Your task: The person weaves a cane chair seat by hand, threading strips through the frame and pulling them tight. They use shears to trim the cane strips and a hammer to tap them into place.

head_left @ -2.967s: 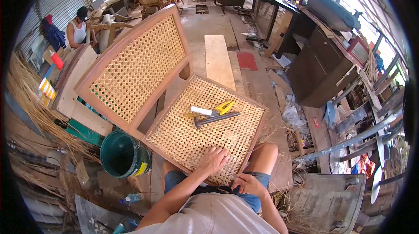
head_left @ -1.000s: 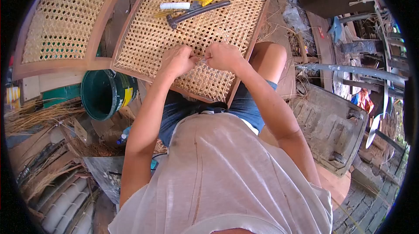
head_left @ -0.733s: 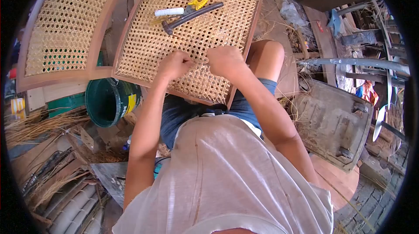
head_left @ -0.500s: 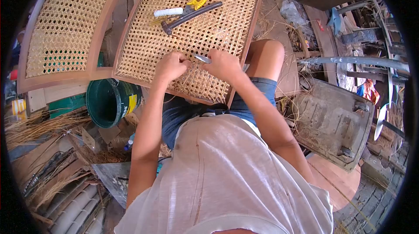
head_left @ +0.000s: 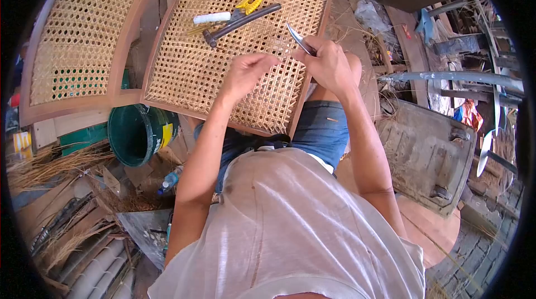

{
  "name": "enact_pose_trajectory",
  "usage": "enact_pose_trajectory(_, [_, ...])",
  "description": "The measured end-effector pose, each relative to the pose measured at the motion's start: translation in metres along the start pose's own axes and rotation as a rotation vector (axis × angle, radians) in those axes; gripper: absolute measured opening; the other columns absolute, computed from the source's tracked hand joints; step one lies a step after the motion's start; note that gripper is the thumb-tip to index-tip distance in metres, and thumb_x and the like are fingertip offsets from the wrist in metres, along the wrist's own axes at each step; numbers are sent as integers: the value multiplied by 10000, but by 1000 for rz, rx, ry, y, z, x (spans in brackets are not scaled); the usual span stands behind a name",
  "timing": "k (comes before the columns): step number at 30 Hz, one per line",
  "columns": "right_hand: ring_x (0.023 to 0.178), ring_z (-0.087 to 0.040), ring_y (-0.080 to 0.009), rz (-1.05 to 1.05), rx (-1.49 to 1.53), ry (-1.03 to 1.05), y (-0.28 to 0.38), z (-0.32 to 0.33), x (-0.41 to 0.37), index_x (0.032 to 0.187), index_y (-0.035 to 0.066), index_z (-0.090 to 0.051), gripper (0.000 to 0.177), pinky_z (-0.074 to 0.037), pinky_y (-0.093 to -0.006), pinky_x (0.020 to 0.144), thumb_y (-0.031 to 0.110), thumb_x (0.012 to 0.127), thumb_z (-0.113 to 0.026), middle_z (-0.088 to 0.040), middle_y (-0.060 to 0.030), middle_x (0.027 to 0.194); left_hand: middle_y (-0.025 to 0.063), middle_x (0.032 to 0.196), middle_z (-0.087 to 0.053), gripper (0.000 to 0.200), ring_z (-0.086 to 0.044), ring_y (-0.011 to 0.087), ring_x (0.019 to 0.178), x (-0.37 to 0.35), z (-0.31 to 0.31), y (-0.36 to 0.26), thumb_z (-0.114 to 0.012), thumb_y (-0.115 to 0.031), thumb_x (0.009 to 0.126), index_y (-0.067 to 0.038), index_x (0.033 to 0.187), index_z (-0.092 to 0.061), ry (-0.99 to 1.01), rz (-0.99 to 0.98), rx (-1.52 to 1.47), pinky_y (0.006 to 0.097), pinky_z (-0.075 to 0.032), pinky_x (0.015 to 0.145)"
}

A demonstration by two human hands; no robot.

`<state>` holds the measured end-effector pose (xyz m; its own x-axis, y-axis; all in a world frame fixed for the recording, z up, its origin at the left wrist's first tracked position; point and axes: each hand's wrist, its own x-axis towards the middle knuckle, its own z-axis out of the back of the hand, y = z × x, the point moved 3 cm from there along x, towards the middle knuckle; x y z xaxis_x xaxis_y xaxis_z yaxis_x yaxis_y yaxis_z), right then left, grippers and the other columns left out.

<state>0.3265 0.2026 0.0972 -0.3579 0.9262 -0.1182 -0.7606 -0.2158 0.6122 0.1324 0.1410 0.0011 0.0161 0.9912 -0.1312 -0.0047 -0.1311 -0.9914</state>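
Observation:
A woven cane panel in a wooden frame (head_left: 187,70) lies in front of me, partly over my lap. My right hand (head_left: 332,64) is closed around a knife (head_left: 298,39) near the panel's right edge, its pale curved blade pointing up and left. Over the middle of the weave, my left hand (head_left: 245,73) has thumb and fingers pressed together; whatever is in them is too small to make out. A dark hammer (head_left: 245,24), yellow-handled pliers (head_left: 254,1) and a white stick-like piece (head_left: 212,18) lie farther up on the cane.
Another cane panel (head_left: 84,36) joins the frame at left. Below it stands a dark green bucket (head_left: 131,137), with loose cane strands (head_left: 50,165) beside it. To the right are a worn grey wheeled board (head_left: 424,154), a long pipe (head_left: 452,78) and scattered scrap.
My right hand has lifted up and right with the knife, whose blade now points upward. My left hand has shifted right and slightly up over the cane.

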Motion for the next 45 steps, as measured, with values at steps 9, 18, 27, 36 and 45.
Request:
enact_pose_trajectory(9, [785, -725, -373, 199, -444, 176, -11, -88, -5, 931, 70, -646, 245, -567, -513, 723, 300, 975, -575, -717, -171, 794, 57, 842, -777, 234, -686, 97, 771, -24, 52, 16, -784, -252, 891, -39, 982, -814, -267, 150, 405, 257, -528, 728])
enact_pose_trajectory(18, [821, -757, -338, 244, -531, 303, 13, -95, -1, 903, 52, -750, 156, -607, -451, 720, 135, 844, -631, -754, -180, 865, 24, 748, -744, 224, -607, 70, 642, -16, 58, 14, -795, -256, 866, -40, 927, -809, -304, 266, 491, 245, -473, 621])
enact_pose_trajectory(27, [855, -745, -365, 76, -457, 337, 9, -84, -4, 956, 39, -718, 177, -589, -492, 757, 161, 871, -621, -747, -198, 887, -24, 775, -675, 207, -568, 54, 712, -40, 71, 2, -762, -240, 917, -33, 916, -769, -119, 159, 267, 233, -440, 644])
enact_pose_trajectory(36, [918, -712, -362, 145, -174, 350, -7, -107, -1, 1144, 144, -711, 268, -552, -499, 821, 331, 990, -596, -737, -166, 912, 54, 847, -672, 178, -614, 108, 771, -114, 20, 48, -718, -146, 944, 22, 891, -690, 59, 94, 63, 265, -484, 668])
enact_pose_trajectory(45, [879, -706, -386, 171, -278, 481, 0, -120, 4, 1105, 141, -720, 258, -551, -520, 785, 318, 1012, -558, -728, -168, 894, 93, 877, -686, 98, -668, 168, 783, -111, 22, 55, -755, -108, 899, -11, 914, -755, 29, 83, 111, 288, -593, 662])
